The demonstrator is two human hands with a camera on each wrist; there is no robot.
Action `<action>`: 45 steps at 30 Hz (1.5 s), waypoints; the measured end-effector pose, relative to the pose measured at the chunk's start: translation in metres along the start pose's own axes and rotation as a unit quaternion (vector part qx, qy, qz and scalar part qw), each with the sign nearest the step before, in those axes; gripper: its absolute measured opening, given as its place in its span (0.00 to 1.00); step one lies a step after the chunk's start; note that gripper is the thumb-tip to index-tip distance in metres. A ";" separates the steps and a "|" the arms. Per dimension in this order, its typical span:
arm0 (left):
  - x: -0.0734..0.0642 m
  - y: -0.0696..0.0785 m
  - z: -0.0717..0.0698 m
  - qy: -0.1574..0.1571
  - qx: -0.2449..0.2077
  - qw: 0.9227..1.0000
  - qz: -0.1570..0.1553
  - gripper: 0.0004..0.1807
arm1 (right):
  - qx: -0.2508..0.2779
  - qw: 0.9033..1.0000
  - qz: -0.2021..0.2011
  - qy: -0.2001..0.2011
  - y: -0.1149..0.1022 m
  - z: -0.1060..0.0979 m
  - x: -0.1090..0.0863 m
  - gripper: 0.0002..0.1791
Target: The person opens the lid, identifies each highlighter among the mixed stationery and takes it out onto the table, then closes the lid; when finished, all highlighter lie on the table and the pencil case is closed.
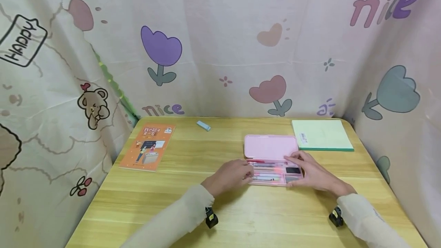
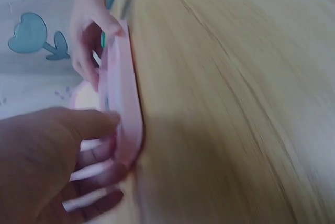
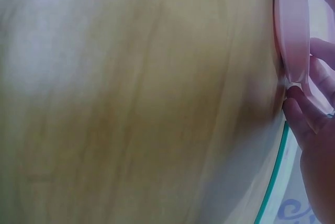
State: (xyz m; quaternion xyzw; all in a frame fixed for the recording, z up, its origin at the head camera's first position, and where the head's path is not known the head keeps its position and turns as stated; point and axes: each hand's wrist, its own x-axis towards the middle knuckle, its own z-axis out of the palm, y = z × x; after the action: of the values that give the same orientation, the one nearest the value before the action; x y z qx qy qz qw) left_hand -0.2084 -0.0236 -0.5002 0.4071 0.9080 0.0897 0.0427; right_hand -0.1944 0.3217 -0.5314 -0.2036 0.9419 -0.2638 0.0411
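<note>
An open pink pencil case [image 1: 270, 184] lies on the table, its lid [image 1: 270, 147] folded back toward the wall. Several pens [image 1: 267, 177] fill the long compartment, with a dark block [image 1: 293, 170] and a grey one [image 1: 293, 179] in the small sections at right. My left hand [image 1: 231, 177] grips the left end, fingers curled at the rim; the left wrist view shows its thumb against the pink side wall [image 2: 128, 93]. At the opposite end my right hand [image 1: 315, 173] holds the case between thumb and fingers, the thumb near the front corner.
An orange booklet [image 1: 148, 148] lies at the table's left. A small light-blue item [image 1: 203, 125] rests near the back edge. A pale green notebook [image 1: 325, 135] sits at back right, close to the lid. Printed curtains [image 1: 213, 49] enclose the table's back and sides.
</note>
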 end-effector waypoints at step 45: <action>-0.138 -0.186 -0.038 0.179 -0.008 0.976 -0.123 0.07 | -0.018 1.000 -0.015 0.014 0.000 0.002 -0.001 0.55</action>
State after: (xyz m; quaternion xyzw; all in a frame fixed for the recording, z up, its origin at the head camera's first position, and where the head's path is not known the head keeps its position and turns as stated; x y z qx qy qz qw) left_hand -0.2582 -0.2530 -0.4987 0.2691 0.9433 0.1624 -0.1066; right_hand -0.1932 0.3208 -0.5332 -0.2147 0.9440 -0.2499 0.0204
